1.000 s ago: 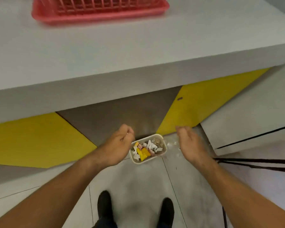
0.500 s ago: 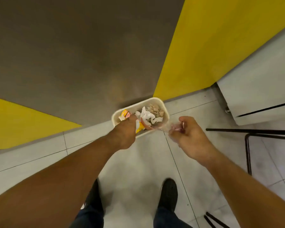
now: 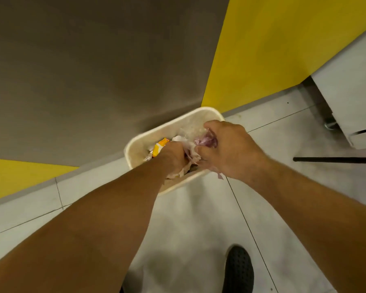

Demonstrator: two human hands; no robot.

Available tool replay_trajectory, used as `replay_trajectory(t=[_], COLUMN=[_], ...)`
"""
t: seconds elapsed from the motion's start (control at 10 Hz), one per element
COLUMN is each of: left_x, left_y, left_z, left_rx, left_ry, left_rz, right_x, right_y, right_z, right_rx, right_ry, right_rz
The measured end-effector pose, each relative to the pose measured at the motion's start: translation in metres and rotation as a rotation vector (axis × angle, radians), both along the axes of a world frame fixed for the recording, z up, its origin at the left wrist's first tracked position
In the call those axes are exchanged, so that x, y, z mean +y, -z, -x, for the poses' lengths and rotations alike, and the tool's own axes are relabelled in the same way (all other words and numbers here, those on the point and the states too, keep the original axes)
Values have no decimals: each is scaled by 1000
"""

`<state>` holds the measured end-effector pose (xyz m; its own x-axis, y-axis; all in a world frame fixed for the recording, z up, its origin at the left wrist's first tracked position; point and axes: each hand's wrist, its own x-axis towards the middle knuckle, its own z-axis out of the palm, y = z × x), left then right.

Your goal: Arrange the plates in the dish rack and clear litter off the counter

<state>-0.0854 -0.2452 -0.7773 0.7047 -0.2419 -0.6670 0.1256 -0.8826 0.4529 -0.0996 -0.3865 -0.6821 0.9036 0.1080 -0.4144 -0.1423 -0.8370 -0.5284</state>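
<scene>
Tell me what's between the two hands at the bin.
Head view: crumpled litter, white paper and purplish plastic, bunched between left hand and right hand.

Both arms reach toward 12 o'clock. Left hand (image 3: 173, 156) grips litter (image 3: 189, 154); right hand (image 3: 230, 149), at its 3 o'clock, grips wrapper (image 3: 206, 141).

A single wide-angle view, worn on the person's head, looks steeply down past both forearms. It sits close above the cream rectangular plastic bin (image 3: 133, 149), near frame centre, where the left hand (image 3: 173, 157) and right hand (image 3: 230, 149) meet in the crumpled litter (image 3: 188, 144). The grey tiled floor (image 3: 188, 218) fills the lower half, with a black shoe (image 3: 239, 269) at the bottom edge. A brown-and-yellow wall panel (image 3: 93, 70) fills the top.
</scene>
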Motion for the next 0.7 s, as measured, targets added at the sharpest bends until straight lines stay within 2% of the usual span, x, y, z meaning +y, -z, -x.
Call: replay_trajectory(t=[0.1,0.2,0.3,0.5,0.6,0.7], left_x=[16,34,48,57,59,61], left_y=[-4,-18,-31,-44,-67,-98], left_z=[-1,5,17,34,35,37], left_rx=[2,-119,-348,-433,-483,-535], left_ry=[-95,-159,-148,-47,-69,-98], left_rz=[-12,37,-45,-26,-1,-4], right_x=[15,28,39,51,47,38], right_y=[27,54,81,88,62,37], right_z=[-15,-18,-20,-27,-29,-29], right_rx=[103,115,226,410,318,109], right_ry=[-129,-271,-279,-492,-447,-281], right_rz=[160,318,291,263,222,170])
